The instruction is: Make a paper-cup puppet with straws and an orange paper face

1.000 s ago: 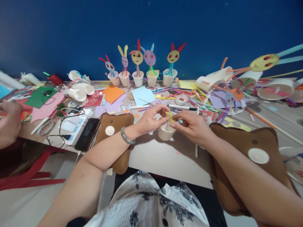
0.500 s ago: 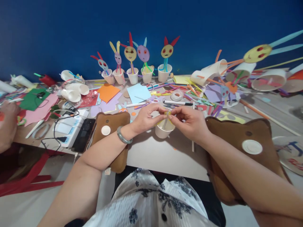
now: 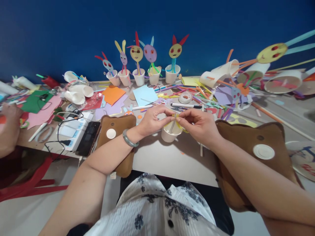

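Note:
Over a white paper cup (image 3: 169, 137), my left hand (image 3: 156, 120) and my right hand (image 3: 200, 126) meet, fingertips pinched together. Between them is a thin pale pipe cleaner (image 3: 172, 126), its lower part hanging into the cup's mouth. Bits of yellow show around the fingertips and by the right thumb; the fingers hide how they join the pale strand. The cup stands upright on the table just below both hands.
Along the wall stand several cups with rabbit-eared paper figures (image 3: 136, 53). Tipped cups (image 3: 219, 73) lie at right. Brown cushion-like pouches (image 3: 246, 164) flank my arms. A power strip (image 3: 78, 131) and phone (image 3: 88, 137) are at left, near another person's hand (image 3: 10, 124).
The view has shifted slightly. My hands stay pinched over the cup, with small finger movements; more yellow now shows beneath the right hand.

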A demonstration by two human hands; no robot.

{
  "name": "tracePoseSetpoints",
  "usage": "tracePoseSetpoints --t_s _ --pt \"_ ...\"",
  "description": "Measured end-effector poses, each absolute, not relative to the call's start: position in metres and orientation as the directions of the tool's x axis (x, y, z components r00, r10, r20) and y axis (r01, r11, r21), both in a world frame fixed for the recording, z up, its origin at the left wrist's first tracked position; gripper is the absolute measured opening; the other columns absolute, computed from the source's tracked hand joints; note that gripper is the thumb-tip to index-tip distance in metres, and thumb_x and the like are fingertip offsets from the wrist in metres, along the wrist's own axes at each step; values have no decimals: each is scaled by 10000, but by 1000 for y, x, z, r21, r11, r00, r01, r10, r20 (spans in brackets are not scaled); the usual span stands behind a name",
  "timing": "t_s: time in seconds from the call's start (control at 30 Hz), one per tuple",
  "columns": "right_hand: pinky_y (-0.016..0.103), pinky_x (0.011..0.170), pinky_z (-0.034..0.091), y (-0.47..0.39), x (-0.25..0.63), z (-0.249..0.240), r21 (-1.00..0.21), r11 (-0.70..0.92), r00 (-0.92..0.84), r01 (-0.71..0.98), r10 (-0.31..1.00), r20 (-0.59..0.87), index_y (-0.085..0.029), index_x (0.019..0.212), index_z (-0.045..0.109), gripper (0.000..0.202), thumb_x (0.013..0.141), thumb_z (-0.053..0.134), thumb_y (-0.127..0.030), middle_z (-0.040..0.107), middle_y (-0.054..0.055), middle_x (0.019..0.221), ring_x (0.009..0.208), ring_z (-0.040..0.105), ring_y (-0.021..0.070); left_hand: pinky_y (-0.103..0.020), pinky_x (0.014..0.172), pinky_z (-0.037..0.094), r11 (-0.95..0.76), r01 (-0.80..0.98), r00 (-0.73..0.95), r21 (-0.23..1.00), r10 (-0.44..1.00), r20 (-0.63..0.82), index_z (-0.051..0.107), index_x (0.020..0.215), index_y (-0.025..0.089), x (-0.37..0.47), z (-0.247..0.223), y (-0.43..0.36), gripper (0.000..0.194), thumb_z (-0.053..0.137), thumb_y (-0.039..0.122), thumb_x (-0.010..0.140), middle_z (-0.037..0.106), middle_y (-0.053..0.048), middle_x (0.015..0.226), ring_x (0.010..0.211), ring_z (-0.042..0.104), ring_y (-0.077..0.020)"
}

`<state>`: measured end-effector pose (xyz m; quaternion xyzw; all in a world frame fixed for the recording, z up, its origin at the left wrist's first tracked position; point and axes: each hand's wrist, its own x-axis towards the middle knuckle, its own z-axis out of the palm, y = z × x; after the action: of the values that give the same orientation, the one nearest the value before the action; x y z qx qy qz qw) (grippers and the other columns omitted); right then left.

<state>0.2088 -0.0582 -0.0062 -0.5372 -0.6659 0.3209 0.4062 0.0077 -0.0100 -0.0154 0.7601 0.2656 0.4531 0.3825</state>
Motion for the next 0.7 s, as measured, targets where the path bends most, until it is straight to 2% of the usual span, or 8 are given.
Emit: tracePoseSetpoints --t_s 0.23,0.33,0.4,0.47,0.53,0.6,0.7 --pt "304 511 402 -59 208 -5 -852 244 -103 463 970 222 -226 823 686 279 865 679 -501 627 9 621 522 510 149 -356 881 510 -587 55 457 808 734 502 705 837 197 7 -12 -11 272 734 460 899 755 -47 882 849 677 -168" --pt "294 488 374 -57 209 -6 -858 259 -107 444 966 236 -222 817 700 296 852 705 -516 616 4 606 501 480 136 -356 895 518 -561 82 489 824 743 457 691 887 195 4 -9 -10 309 730 501 891 745 -50 917 888 680 -176" --pt "290 480 358 -55 210 -7 -855 276 -107 439 961 255 -220 817 708 302 849 719 -521 598 -6 585 486 458 128 -378 952 521 -517 91 539 851 744 395 684 1042 197 2 -9 -8 431 805 538 805 736 -80 1073 1015 682 -213" --pt "288 483 355 -53 212 -7 -850 292 -101 438 956 276 -219 822 711 296 854 722 -514 594 -10 578 483 456 125 -427 1032 504 -472 105 609 875 726 319 615 1284 220 -1 -11 -7 779 915 548 644 661 -122 1309 1184 643 -276" --pt "290 490 363 -53 212 -8 -848 300 -95 438 953 288 -218 825 712 285 857 724 -501 598 -10 582 490 466 126 -481 1088 477 -434 136 676 891 698 236 485 1470 263 -3 -15 -5 1106 980 512 513 563 -139 1454 1295 583 -335" --pt "294 499 372 -53 212 -8 -848 307 -95 432 951 295 -217 828 711 275 853 727 -491 596 -11 584 497 471 128 -513 1111 457 -399 167 709 901 684 172 424 1529 285 -3 -19 -5 1161 978 464 524 544 -135 1467 1333 552 -362" --pt "302 512 387 -53 214 -7 -845 313 -67 434 947 315 -225 858 710 277 859 718 -501 587 -15 592 505 461 130 -510 1121 450 -357 146 694 923 702 162 461 1489 261 -1 -22 -4 999 928 404 617 538 -138 1469 1355 535 -367"
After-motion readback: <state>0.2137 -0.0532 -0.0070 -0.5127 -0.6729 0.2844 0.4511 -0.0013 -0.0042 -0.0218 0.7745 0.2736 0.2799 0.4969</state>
